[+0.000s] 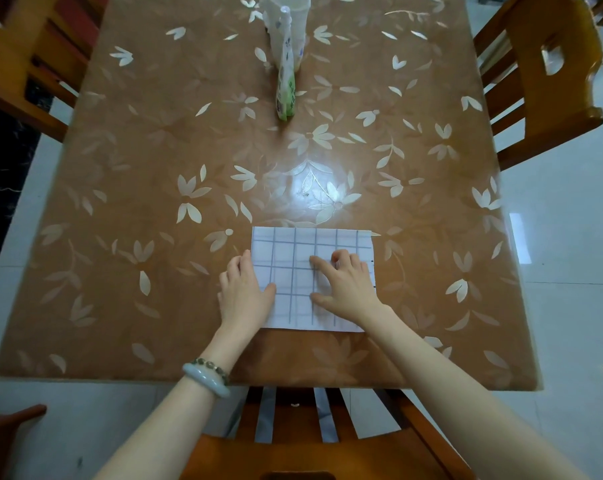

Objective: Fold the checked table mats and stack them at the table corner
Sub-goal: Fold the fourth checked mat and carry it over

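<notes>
A white table mat with grey checks (293, 251) lies folded into a rectangle near the front middle of the table (137, 188). Layered edges show along its right side. My left hand (244, 292) lies at the mat's left edge, thumb on top of the mat and fingers at the edge, where I cannot tell if they tuck under it. My right hand (345, 289) presses flat on the right half with fingers spread. Only this one mat is in view.
A tall white and green bottle (286, 67) stands at the far middle of the table, with white paper behind it. Wooden chairs stand at the left (33, 64), right (542, 91) and directly below me (310, 441). The table has a brown leaf-patterned cover.
</notes>
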The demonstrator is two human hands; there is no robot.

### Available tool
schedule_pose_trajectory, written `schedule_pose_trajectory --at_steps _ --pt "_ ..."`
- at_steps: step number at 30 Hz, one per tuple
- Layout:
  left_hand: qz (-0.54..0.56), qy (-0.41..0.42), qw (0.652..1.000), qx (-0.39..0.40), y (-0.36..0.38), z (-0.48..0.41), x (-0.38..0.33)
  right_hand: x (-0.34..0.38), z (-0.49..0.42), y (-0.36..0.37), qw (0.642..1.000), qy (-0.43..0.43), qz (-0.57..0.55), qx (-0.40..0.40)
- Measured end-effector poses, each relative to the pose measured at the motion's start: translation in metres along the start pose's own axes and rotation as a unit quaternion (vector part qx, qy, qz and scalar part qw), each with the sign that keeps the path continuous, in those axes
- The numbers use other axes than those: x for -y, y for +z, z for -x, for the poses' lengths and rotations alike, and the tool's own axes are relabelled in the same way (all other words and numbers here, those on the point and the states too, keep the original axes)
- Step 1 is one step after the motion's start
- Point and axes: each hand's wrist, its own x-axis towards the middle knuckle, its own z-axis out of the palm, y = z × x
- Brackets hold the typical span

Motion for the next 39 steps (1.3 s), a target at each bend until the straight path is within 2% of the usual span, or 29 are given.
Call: schedule_pose_trajectory --at_steps 4,10,18,26,33,39 --pt "0.132 -0.044 0.99 0.025 -0.01 -0.007 -0.002 0.0 -0.003 -0.002 1.0 0.01 -0.004 0.015" --pt "0.239 0.018 0.968 0.077 -0.021 -0.018 0.013 0.002 -0.003 -0.005 0.999 0.019 -0.014 0.027" --pt "0.203 0.097 0.972 0.075 -0.031 -0.021 0.032 0.01 -0.006 -0.007 0.999 0.027 -0.028 0.031" --pt "0.139 0.102 0.982 0.078 -0.062 -0.025 0.055 0.044 -0.015 -0.003 0.998 0.006 -0.033 0.054" --pt "0.082 0.139 0.976 0.148 -0.078 -0.014 0.045 0.054 -0.033 -0.005 0.991 0.046 0.006 0.124" --pt "0.074 0.166 0.969 0.168 -0.083 0.0 0.022 0.062 -0.046 -0.012 0.981 0.077 0.018 0.179"
